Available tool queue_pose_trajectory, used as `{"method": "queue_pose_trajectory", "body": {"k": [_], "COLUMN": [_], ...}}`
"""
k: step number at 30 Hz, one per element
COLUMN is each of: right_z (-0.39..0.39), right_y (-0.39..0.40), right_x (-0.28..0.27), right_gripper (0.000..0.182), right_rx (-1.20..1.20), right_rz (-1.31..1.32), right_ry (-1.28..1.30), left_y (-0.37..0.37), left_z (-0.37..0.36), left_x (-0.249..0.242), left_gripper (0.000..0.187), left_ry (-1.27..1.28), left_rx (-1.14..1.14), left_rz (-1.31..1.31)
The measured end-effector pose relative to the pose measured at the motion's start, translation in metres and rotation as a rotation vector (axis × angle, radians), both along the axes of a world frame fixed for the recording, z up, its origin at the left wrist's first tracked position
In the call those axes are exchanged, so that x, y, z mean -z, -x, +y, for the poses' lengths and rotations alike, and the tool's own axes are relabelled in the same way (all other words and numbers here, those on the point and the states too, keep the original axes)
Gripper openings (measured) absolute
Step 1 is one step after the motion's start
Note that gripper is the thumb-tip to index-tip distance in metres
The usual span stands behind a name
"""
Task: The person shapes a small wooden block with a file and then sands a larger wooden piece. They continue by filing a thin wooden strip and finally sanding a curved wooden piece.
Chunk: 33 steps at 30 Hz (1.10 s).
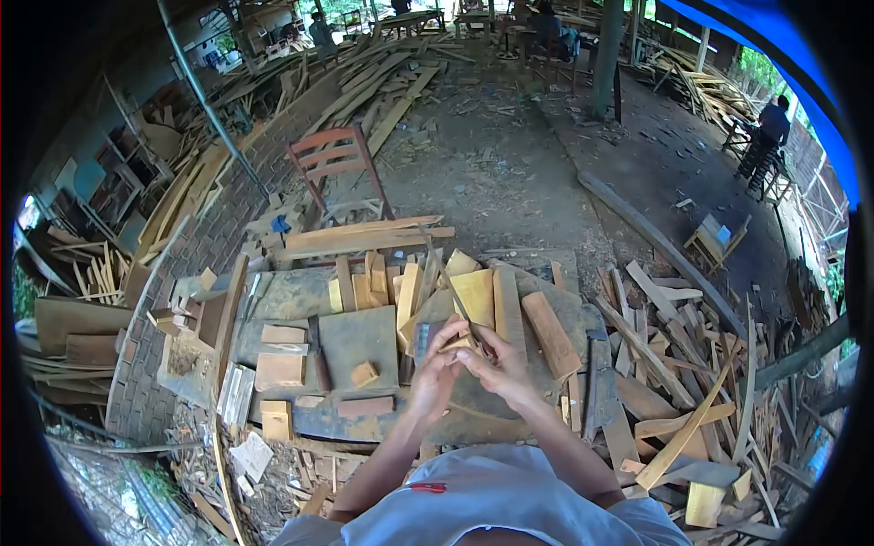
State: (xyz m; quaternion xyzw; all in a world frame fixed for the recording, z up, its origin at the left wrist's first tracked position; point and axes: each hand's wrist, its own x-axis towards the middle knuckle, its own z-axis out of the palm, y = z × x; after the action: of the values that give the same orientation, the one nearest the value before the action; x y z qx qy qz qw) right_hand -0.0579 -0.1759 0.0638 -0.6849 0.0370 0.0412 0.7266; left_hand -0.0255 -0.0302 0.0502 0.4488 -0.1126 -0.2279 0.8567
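Observation:
Both hands are close together above the middle of the workbench [300, 414]. My left hand [439, 369] has its fingers curled round a small wooden piece [462, 346]. From the right side, my right hand [496, 364] pinches the same piece. A long thin dark tool [443, 273] rises from between the fingers, tilted up and to the left; which hand grips it is hard to tell. Just beyond the hands stand a yellowish wood block [475, 296] and upright boards. Left of them lie a small wood chunk [365, 374] and a dark-handled tool [320, 364].
A wooden chair [332, 155] stands behind the bench, with long planks [364, 238] before it. A brown block [551, 335] lies on the bench's right side. Scrap wood [674, 364] is heaped at right. A person [774, 123] is far off at upper right.

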Motion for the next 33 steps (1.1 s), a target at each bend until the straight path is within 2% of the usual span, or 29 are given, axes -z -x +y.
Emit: {"method": "queue_pose_trajectory", "body": {"k": [1, 2, 4, 6, 9, 10, 12, 13, 14, 16, 17, 18, 20, 22, 24, 25, 27, 30, 32, 33], "right_z": [0.0, -0.001, -0.004, -0.007, -0.013, -0.016, -0.017, -0.014, -0.01, -0.002, 0.002, -0.001, 0.003, 0.008, 0.009, 0.005, -0.007, -0.01, -0.016, -0.019], "right_y": [-0.001, -0.002, -0.002, 0.003, 0.003, 0.003, -0.001, -0.001, -0.003, 0.001, 0.002, 0.004, 0.002, 0.002, 0.007, 0.004, 0.007, 0.006, 0.005, 0.008], "right_x": [-0.004, -0.002, 0.002, -0.005, -0.01, -0.01, -0.012, -0.013, -0.012, -0.007, -0.005, -0.004, -0.003, 0.005, 0.006, 0.012, 0.008, -0.005, -0.018, -0.024], "right_gripper": [0.065, 0.065, 0.068, 0.07, 0.07, 0.07, 0.071, 0.071, 0.071, 0.069, 0.066, 0.066, 0.065, 0.063, 0.057, 0.057, 0.058, 0.058, 0.059, 0.059], "right_rx": [-0.01, -0.021, -0.032, -0.038, -0.216, -0.216, -0.323, -0.306, -0.295, -0.01, 0.097, 0.116, 0.086, 0.078, 0.145, 0.144, 0.18, 0.096, -0.002, -0.003], "right_rz": [0.04, 0.034, -0.162, -0.13, -0.165, -0.166, -0.343, -0.282, -0.284, -0.279, -0.236, -0.233, -0.057, -0.08, -0.223, -0.198, -0.184, -0.224, -0.271, -0.233], "right_ry": [-0.061, -0.065, 0.05, 0.081, 0.212, 0.197, 0.311, 0.278, 0.283, 0.392, 0.352, 0.356, 0.137, 0.181, 0.303, 0.246, 0.264, 0.165, 0.308, 0.324], "left_y": [0.002, 0.004, 0.006, 0.001, -0.004, -0.004, -0.002, 0.005, 0.001, -0.001, -0.004, -0.004, -0.005, -0.003, 0.004, 0.009, 0.011, 0.007, 0.002, 0.0], "left_z": [-0.002, -0.002, -0.004, 0.001, 0.012, 0.017, 0.024, 0.017, 0.018, 0.013, 0.012, 0.007, 0.007, 0.008, -0.005, -0.013, -0.018, -0.003, 0.001, 0.002], "left_x": [-0.002, -0.006, -0.014, -0.005, 0.002, 0.011, 0.024, 0.012, 0.014, 0.023, 0.025, 0.026, 0.027, 0.029, 0.023, 0.015, 0.009, -0.001, -0.005, -0.003], "left_gripper": [0.053, 0.053, 0.053, 0.05, 0.043, 0.043, 0.031, 0.022, 0.022, 0.021, 0.021, 0.021, 0.023, 0.026, 0.03, 0.029, 0.027, 0.028, 0.034, 0.036], "left_ry": [0.023, 0.02, 0.177, 0.112, -0.054, -0.068, 0.039, -0.02, -0.021, 0.076, 0.033, 0.03, 0.002, 0.007, 0.003, 0.042, 0.055, 0.105, 0.226, 0.129], "left_rx": [-0.024, -0.035, -0.162, -0.162, 0.159, 0.155, 0.173, -0.014, -0.002, -0.167, -0.234, -0.215, -0.413, -0.438, -0.377, -0.304, -0.261, -0.24, 0.025, 0.07], "left_rz": [0.036, 0.029, 0.295, 0.349, 0.42, 0.422, 0.432, 0.483, 0.479, 0.501, 0.43, 0.431, 0.349, 0.355, 0.356, 0.288, 0.353, 0.406, 0.46, 0.435]}}
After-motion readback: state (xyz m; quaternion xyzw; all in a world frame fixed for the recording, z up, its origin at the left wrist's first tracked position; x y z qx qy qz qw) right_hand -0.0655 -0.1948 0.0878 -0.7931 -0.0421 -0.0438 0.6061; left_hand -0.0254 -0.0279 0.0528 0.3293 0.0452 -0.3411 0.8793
